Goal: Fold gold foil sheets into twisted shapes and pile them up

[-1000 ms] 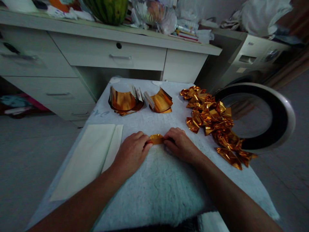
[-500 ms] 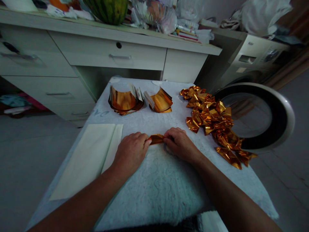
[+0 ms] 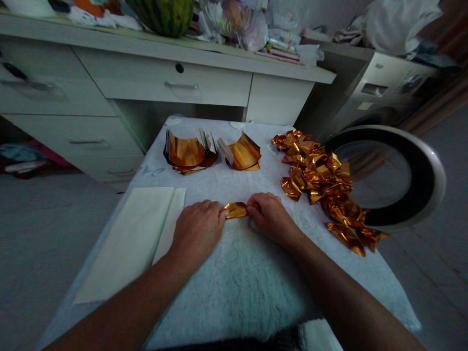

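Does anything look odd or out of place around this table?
Yes: the door of the washing machine stands open at the right side of the table, by the gold foil pieces. That seems odd so close to handwork.

Dim light glints off gold foil pieces [image 3: 319, 176], edges stretched.

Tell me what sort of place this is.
Probably a room in someone's home: a watermelon sits on a cluttered counter, white drawers are set beneath it, and a washing machine stands nearby with its round door open.
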